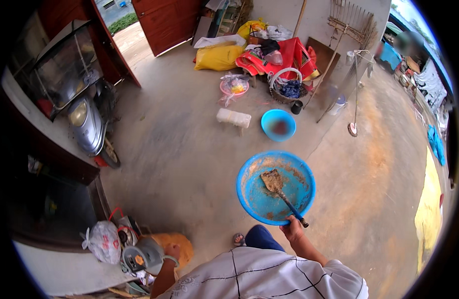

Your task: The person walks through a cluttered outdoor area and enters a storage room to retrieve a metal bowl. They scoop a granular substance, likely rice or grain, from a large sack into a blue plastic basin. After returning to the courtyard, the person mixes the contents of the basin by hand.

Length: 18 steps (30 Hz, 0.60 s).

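Note:
My right hand [292, 229] is closed on the near rim of a wide blue basin [243, 206], held out in front of me. Brown mushy residue coats the basin's inside. A spatula [274, 183] lies in it, its blade caked with the same stuff and its dark handle resting over the rim beside my fingers. Low at the left, my left hand [172, 250] is next to a grey round container or machine part [150, 253] and in front of an orange-yellow heap or sack [182, 241]. Its fingers are too small and partly hidden to read. A pale band shows at that wrist.
A smaller blue basin [265, 130] with dark contents stands ahead, near a white-wrapped stool [233, 118]. Bags and a basket [281, 97] are piled by the wall. A scooter [85, 124] stands left, and a white plastic bag [104, 242] sits near my left hand.

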Each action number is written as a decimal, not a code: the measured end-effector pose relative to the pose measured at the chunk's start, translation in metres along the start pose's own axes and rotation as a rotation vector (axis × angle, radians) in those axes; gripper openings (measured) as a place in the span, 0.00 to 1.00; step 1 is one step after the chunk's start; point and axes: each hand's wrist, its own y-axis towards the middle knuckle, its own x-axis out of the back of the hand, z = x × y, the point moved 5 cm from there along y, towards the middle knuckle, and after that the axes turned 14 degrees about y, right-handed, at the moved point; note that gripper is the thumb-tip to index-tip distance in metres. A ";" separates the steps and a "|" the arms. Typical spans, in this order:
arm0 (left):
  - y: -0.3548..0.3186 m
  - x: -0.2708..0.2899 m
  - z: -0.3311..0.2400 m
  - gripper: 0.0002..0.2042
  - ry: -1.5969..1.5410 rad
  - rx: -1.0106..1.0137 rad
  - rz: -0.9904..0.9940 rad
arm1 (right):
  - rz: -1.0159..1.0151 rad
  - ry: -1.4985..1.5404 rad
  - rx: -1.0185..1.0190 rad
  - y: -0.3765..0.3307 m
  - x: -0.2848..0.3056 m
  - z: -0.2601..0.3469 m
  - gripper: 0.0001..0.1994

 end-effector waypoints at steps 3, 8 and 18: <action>0.079 0.064 -0.069 0.11 -0.206 0.040 0.029 | -0.009 0.031 0.055 0.015 -0.043 0.037 0.11; 0.192 0.089 -0.094 0.07 -0.302 0.020 0.079 | -0.070 0.018 0.110 0.047 -0.116 0.071 0.09; 0.221 0.056 -0.083 0.08 0.190 -0.125 0.389 | 0.031 -0.034 -0.024 0.164 -0.314 0.102 0.10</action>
